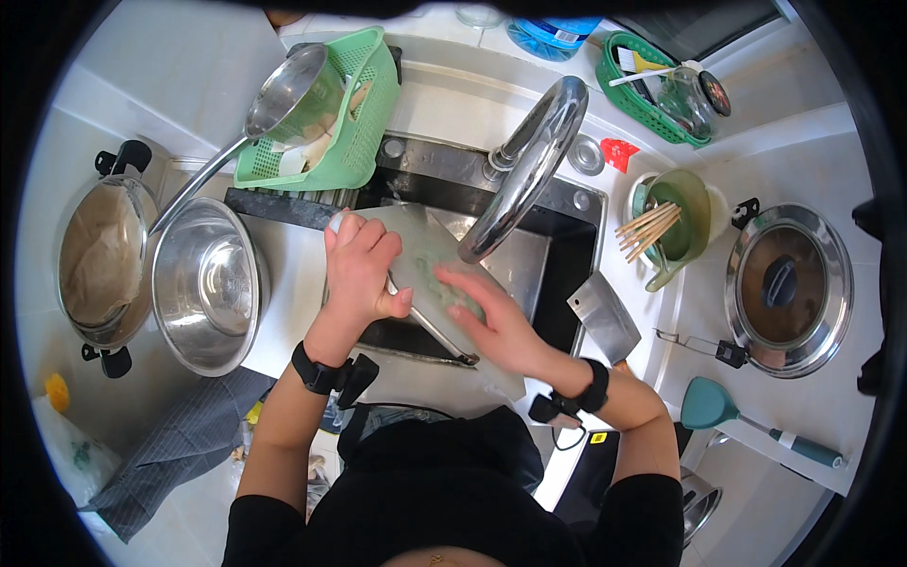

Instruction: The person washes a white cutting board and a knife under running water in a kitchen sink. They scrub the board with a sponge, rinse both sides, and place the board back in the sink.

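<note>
A translucent pale cutting board (414,234) is held at a slant over the sink (567,255), below the faucet (528,170). My left hand (361,269) grips its upper left corner. Across the board's face lies my right hand (496,319), its fingers bent against the surface. Something blurred and pale green (446,290) shows by those fingertips; I cannot tell if it is a scrubber or scraps, or if the hand holds it. A thin metal bar (436,332) runs along the board's lower left side. The board hides part of the sink.
Left stand a steel bowl (205,283), a lidded pot (103,248) and a green basket (379,106) with a steel ladle (287,92). Right of the sink lie a cleaver (606,315), a green jug (684,220) with chopsticks (650,227), a covered pan (790,290) and a turner (712,404).
</note>
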`<state>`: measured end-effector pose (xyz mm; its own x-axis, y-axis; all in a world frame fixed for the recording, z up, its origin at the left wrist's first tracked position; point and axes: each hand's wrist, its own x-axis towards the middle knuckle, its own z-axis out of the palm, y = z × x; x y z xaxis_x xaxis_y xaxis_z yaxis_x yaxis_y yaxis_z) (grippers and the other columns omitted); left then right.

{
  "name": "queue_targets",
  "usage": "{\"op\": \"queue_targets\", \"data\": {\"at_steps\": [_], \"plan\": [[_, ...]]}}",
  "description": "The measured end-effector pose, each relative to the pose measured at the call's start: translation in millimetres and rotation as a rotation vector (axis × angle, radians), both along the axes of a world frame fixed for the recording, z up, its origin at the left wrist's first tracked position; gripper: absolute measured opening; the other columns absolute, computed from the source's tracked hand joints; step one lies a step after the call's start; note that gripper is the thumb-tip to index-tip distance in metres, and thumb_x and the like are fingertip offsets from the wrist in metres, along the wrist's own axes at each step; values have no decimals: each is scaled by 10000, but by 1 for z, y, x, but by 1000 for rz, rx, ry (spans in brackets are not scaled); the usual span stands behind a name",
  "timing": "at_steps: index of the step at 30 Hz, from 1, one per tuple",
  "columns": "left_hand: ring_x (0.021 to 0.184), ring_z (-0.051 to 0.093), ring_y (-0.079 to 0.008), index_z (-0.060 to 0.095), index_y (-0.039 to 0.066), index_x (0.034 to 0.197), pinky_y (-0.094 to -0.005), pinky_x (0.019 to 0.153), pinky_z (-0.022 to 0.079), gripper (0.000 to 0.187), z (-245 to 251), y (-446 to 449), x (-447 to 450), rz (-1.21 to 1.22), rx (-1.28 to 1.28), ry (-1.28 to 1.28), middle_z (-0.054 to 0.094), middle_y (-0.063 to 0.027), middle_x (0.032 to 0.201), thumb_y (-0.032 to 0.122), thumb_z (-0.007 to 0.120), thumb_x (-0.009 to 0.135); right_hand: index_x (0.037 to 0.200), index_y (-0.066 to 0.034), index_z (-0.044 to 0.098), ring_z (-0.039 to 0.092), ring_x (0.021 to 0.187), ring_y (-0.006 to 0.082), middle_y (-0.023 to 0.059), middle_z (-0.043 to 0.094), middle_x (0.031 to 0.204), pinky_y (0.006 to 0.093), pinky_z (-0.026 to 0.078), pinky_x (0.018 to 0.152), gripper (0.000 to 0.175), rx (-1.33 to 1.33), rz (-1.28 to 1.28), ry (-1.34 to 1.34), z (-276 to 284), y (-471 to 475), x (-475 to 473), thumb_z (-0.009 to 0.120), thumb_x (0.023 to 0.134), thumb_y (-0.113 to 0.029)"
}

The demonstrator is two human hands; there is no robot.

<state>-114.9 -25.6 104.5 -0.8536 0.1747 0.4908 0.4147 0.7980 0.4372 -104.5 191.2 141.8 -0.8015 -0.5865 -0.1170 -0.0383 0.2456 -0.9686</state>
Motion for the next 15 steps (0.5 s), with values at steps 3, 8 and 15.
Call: {"op": "queue_targets", "data": {"at_steps": [3,8,15], "plan": [[738,420,-293,519,56,696,-483,794,339,636,-2,2,1,11,-4,4,422,-82,733,683,412,662,1186,-37,541,509,1042,254,130,526,1123,331,390,910,323,24,73,91,22,17,19,538,866,-85],[743,422,-298,526,54,708,-497,809,341,637,-6,1,4,14,-3,18,425,-83,739,679,412,662,1009,-38,547,511,947,287,125,508,978,328,396,862,186,10,42,49,-20,60,38,528,824,-42],[762,424,-304,539,47,730,-510,839,339,643,-8,-4,14,11,2,7,440,-93,761,672,398,669,1053,-46,514,518,943,377,192,525,980,399,419,850,216,321,-40,73,-191,96,12,489,838,-45]]}}
